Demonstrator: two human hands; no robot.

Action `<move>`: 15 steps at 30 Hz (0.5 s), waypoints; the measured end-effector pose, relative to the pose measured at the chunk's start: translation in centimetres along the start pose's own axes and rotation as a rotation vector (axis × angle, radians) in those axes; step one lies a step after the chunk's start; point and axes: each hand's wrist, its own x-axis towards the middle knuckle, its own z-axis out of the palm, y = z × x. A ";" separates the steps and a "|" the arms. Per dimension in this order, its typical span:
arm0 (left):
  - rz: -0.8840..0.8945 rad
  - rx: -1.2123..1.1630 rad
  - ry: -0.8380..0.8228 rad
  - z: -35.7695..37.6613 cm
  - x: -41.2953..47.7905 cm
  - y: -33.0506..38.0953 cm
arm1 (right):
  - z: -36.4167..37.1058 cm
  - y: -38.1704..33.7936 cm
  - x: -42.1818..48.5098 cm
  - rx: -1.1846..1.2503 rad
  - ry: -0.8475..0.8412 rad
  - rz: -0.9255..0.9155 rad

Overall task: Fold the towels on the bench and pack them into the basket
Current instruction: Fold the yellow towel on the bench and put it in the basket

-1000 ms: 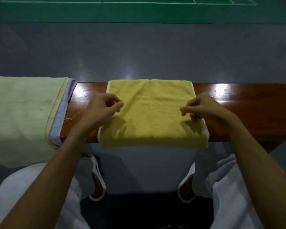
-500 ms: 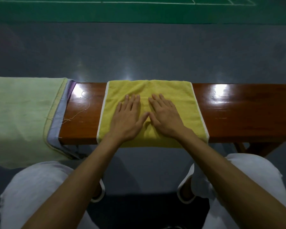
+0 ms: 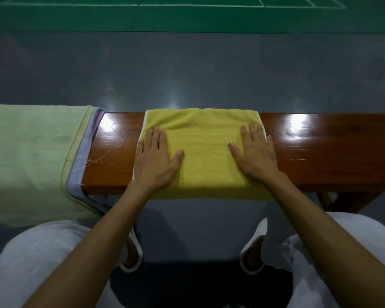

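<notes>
At the left end of the bench (image 3: 111, 172) I see a pale green towel (image 3: 31, 152) draped across the wood and hanging over its near edge, not yet folded as far as I can judge. A loose thread (image 3: 120, 138) trails from it over the bare wood.

Next comes my left hand (image 3: 156, 161), fingers straight and palm down, pressing flat on the left border of the yellow towel (image 3: 205, 156) and gripping nothing. That towel lies mid-bench, reaching from the far edge to the near edge, where a strip hangs over. It looks a little longer along the bench than across it, though the wide lens makes that uncertain.

My right hand (image 3: 257, 156) mirrors the left, flat and outspread on the right border, holding nothing.

Each hand sits over its own end, equally near, so I judge the next fold runs along the bench, one end carried over to the other. I cannot see the basket.
</notes>
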 end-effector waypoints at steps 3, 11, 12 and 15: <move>-0.012 0.004 0.084 -0.8 -0.5 0.4 | -0.1 -0.1 -0.4 -0.012 -0.016 0.000; -0.014 -0.435 0.266 -3.1 -0.4 -1.3 | -0.3 -0.1 -0.6 0.058 0.034 -0.009; -0.022 -0.461 0.275 -3.1 -0.6 -1.4 | -0.4 0.0 -0.6 0.094 0.062 -0.009; -0.077 -0.381 0.283 -3.1 -1.0 -1.8 | -1.2 0.3 -0.5 0.227 0.175 0.003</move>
